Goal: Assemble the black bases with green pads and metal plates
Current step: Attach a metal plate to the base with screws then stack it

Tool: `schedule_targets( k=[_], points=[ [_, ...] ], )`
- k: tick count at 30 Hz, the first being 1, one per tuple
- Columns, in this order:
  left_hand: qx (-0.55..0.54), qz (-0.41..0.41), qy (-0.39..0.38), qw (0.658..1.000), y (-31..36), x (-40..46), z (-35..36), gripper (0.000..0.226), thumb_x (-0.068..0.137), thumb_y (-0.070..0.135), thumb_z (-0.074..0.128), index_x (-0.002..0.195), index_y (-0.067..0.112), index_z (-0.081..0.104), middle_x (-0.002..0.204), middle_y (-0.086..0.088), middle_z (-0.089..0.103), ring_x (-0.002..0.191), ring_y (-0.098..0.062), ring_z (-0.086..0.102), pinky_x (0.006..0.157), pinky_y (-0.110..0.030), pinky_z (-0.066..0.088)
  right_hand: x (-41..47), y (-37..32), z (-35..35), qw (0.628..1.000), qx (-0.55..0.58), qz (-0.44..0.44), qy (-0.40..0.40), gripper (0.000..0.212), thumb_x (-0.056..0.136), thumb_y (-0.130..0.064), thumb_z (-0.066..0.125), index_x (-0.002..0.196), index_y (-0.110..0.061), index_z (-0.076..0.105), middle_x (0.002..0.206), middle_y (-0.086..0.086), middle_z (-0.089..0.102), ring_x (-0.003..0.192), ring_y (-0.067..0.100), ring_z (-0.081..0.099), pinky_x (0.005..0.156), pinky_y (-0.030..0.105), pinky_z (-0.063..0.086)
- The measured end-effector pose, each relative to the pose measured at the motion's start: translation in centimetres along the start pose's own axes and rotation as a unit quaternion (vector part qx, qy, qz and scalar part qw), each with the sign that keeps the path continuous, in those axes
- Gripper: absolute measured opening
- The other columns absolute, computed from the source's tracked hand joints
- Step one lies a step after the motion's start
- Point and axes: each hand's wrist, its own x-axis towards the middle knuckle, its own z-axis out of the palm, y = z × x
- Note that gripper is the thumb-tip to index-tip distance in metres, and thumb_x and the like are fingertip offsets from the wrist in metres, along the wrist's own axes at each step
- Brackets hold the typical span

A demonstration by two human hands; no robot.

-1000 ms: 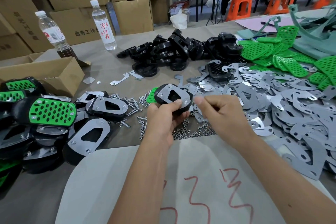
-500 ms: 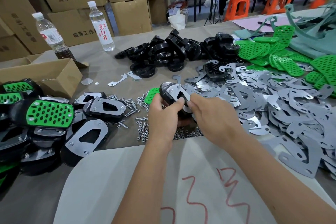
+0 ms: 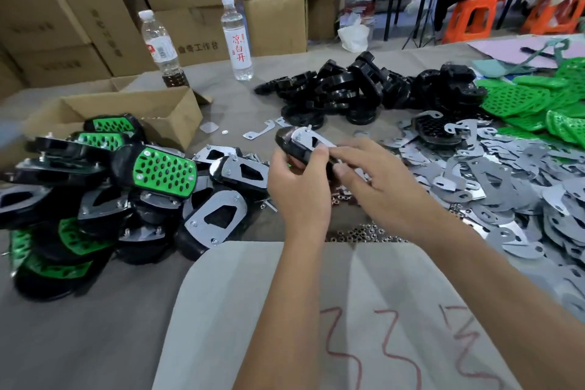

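Observation:
My left hand (image 3: 299, 187) grips a black base (image 3: 289, 144) with a metal plate (image 3: 311, 139) on top, held tilted above the table. A screw stands up at the plate's far end. My right hand (image 3: 376, 180) pinches the near right end of the same piece, thumb and fingers on the plate. Loose black bases (image 3: 348, 95) are heaped at the back centre, green pads (image 3: 531, 101) at the back right, and metal plates (image 3: 506, 187) spread across the right. Finished pieces (image 3: 164, 169) lie stacked on the left.
A cardboard box (image 3: 133, 111) stands open at the left, with two water bottles (image 3: 237, 38) behind it. Small nuts and screws (image 3: 357, 234) lie scattered under my hands. A white sheet with red marks (image 3: 348, 310) covers the near edge. Cartons are stacked beyond the table, where people sit on orange stools.
The base has tilted up on edge and moved a little left. My right hand came from beside it to pinch its near end. The view has swung right.

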Motion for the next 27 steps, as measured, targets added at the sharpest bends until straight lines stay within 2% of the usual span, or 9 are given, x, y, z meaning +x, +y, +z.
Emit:
schedule_targets(
  k=[3,6,8,9,12,15,19,23,27],
  points=[
    [-0.005,0.064,0.069,0.996,0.7,1.7,-2.1,0.013,0.092,0.034,0.069,0.086,0.023,0.067,0.084,0.004,0.073,0.083,-0.019,0.069,0.084,-0.046,0.058,2.8,-1.9,2.4,0.998,-0.009,-0.06,0.015,0.04,0.09,-0.01,0.069,0.13,-0.016,0.07,0.115,0.007,0.07,0.109,0.022,0.062,0.097,0.035,0.046],
    [-0.028,0.114,0.139,0.983,1.6,3.0,-4.1,0.03,0.103,0.036,0.056,0.076,0.021,0.057,0.078,-0.013,0.07,0.072,-0.034,0.064,0.071,-0.054,0.055,5.5,-3.8,5.4,0.995,0.082,-0.037,0.052,0.014,0.096,-0.011,0.067,0.107,-0.016,0.074,0.089,0.0,0.072,0.082,0.014,0.065,0.076,0.031,0.049],
    [-0.038,0.17,0.215,0.961,2.1,3.6,-5.2,0.027,0.103,0.029,0.052,0.078,0.02,0.055,0.073,-0.006,0.069,0.067,-0.025,0.063,0.068,-0.057,0.055,7.0,-5.1,7.3,0.992,0.096,-0.033,0.076,0.009,0.099,-0.019,0.067,0.091,-0.023,0.07,0.071,-0.008,0.061,0.068,0.005,0.054,0.066,0.027,0.039],
    [-0.04,0.196,0.256,0.946,2.2,3.8,-5.6,0.023,0.103,0.024,0.052,0.081,0.02,0.054,0.074,-0.003,0.069,0.069,-0.022,0.065,0.069,-0.056,0.056,7.8,-5.6,8.2,0.995,0.055,-0.053,0.07,0.006,0.1,-0.021,0.066,0.099,-0.023,0.072,0.077,-0.008,0.064,0.073,0.006,0.056,0.07,0.029,0.04],
    [-0.04,0.257,0.345,0.902,2.2,4.2,-6.6,0.009,0.1,0.012,0.052,0.091,0.009,0.052,0.084,-0.013,0.068,0.079,-0.029,0.065,0.075,-0.048,0.054,10.3,-7.6,10.6,0.99,-0.084,-0.078,-0.077,0.041,0.103,-0.023,0.057,0.143,-0.029,0.059,0.137,0.001,0.063,0.127,0.025,0.05,0.109,0.042,0.034],
    [-0.032,0.29,0.376,0.879,2.2,4.5,-6.6,0.005,0.096,0.006,0.053,0.095,0.001,0.054,0.085,-0.011,0.063,0.079,-0.019,0.061,0.074,-0.022,0.045,11.7,-8.5,11.6,0.964,-0.153,-0.047,-0.211,0.046,0.108,-0.036,0.043,0.154,-0.042,0.04,0.154,-0.003,0.049,0.144,0.027,0.034,0.12,0.057,0.013],
    [-0.041,0.311,0.315,0.896,2.2,4.0,-4.8,0.005,0.096,0.001,0.051,0.094,0.005,0.052,0.081,-0.005,0.06,0.074,-0.014,0.058,0.07,-0.02,0.043,12.3,-6.7,9.8,0.978,-0.095,-0.031,-0.185,0.044,0.107,-0.039,0.047,0.151,-0.036,0.047,0.146,0.002,0.058,0.14,0.027,0.043,0.119,0.053,0.026],
    [-0.029,0.224,0.206,0.952,1.2,3.2,0.2,0.01,0.093,0.0,0.055,0.087,0.007,0.051,0.072,0.011,0.055,0.065,-0.001,0.052,0.066,-0.015,0.04,11.2,-0.8,5.0,0.987,-0.124,0.1,0.009,0.024,0.102,-0.039,0.056,0.116,-0.024,0.068,0.117,0.004,0.069,0.119,0.026,0.053,0.1,0.041,0.046],
    [0.023,0.072,0.061,0.995,-0.5,2.8,5.0,0.006,0.095,0.01,0.057,0.089,0.009,0.055,0.079,0.0,0.065,0.069,-0.016,0.055,0.07,-0.036,0.048,8.5,5.7,-0.6,0.905,-0.322,0.235,0.151,0.025,0.093,-0.027,0.062,0.114,-0.015,0.069,0.118,0.014,0.064,0.121,0.038,0.046,0.095,0.047,0.044]
  ],
)
